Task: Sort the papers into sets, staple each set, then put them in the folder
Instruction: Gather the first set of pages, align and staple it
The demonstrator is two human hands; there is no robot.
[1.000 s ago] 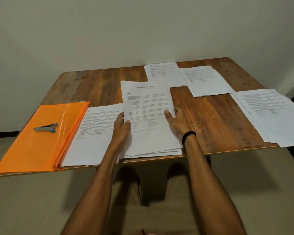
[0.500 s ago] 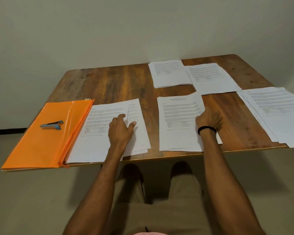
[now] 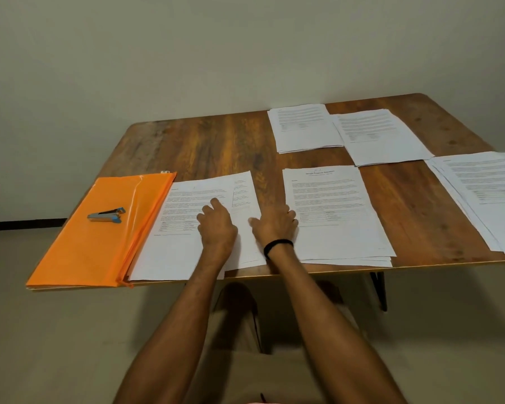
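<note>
Where the wooden table (image 3: 216, 141) meets the pale wall, its top carries five separate piles of printed paper and an orange plastic folder (image 3: 85, 252). The folder lies flat at the near left corner, its right edge touching the left pile (image 3: 172, 252), whose sheets are fanned slightly apart. Just beside that pile, at the near middle, sits the titled pile (image 3: 338, 234). A loosely spread right pile (image 3: 484, 193) lies well apart at the right edge. Two far piles (image 3: 301, 132) (image 3: 382, 141) lie side by side near the wall, overlapping slightly.

The left hand (image 3: 217, 225) rests knuckles-up on the left pile, fingers loosely bent and grasping nothing. The right hand (image 3: 274, 225) lies palm down and released, its thumb on the left pile and its fingers on the titled pile's left edge. A grey and blue stapler (image 3: 107, 215) lies on the folder. A black wristband (image 3: 277, 244) circles the right wrist.
</note>
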